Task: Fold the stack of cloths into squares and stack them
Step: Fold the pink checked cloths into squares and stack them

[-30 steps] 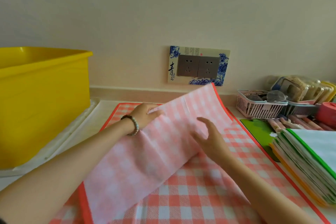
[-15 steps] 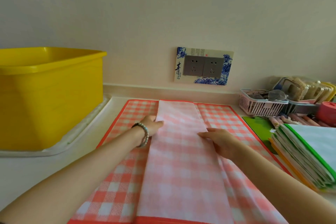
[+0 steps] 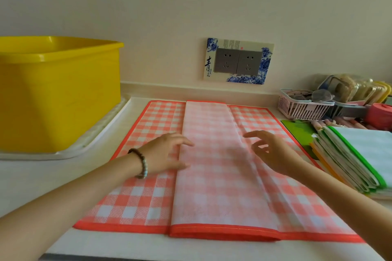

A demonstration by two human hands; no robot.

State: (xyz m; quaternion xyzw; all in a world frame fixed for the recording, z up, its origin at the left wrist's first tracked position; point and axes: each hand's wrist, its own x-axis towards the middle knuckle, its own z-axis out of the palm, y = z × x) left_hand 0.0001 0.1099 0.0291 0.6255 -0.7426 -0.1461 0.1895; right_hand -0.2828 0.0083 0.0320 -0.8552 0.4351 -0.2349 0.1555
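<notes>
Checked cloth (image 3: 212, 186) flat at desk (image 3: 42, 186) centre, one side folded over into pale middle strip. Left hand (image 3: 167, 152) at strip's 9 o'clock edge, fingers straight, resting, gripping nothing. Right hand (image 3: 273, 154) at 3 o'clock, fingers loose, released. Cloth stack (image 3: 356, 161) farther toward 3 o'clock.
</notes>
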